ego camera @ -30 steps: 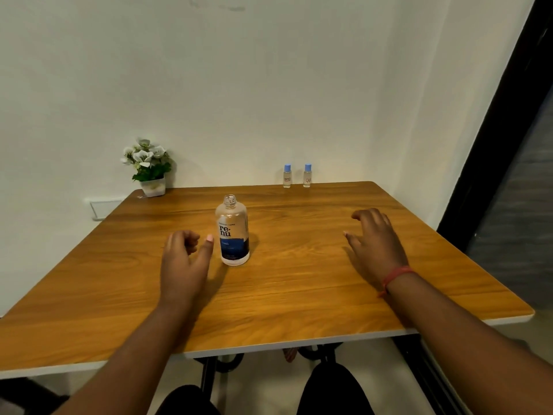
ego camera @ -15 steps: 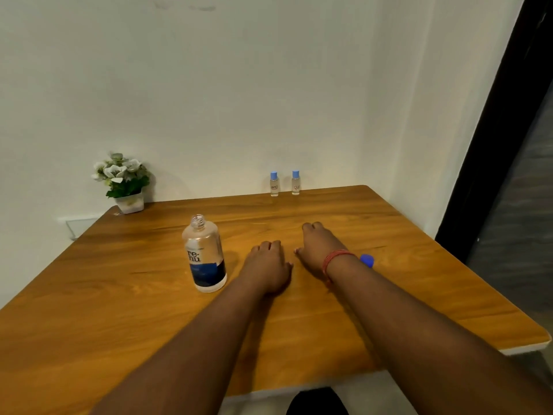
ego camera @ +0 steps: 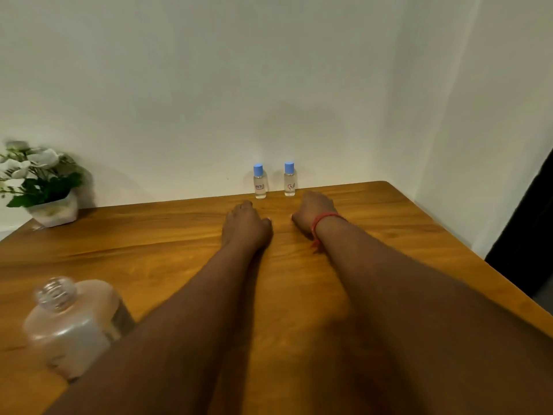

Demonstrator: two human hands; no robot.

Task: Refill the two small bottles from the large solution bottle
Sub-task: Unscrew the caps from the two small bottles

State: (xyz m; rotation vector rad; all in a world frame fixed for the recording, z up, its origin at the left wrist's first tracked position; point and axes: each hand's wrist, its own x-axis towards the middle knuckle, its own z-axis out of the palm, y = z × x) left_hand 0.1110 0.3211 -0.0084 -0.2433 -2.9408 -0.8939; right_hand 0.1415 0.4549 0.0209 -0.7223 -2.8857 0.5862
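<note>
I am reaching for the two small bottles (ego camera: 274, 180), capped and upright at the table's (ego camera: 404, 235) far edge. My left hand (ego camera: 246, 224) and right hand (ego camera: 314, 211) hold nothing, fingers loosely curled. The big bottle (ego camera: 67, 322) stands uncapped near the left edge. Next, I should grasp one each.

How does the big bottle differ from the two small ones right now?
The big bottle is uncapped, its threaded neck bare; the small bottles wear blue caps. The big bottle stands near the person, left of the left forearm; the small bottles stand at the far edge against the wall, just beyond both hands. The big bottle is much larger. All stand upright on the table.
</note>
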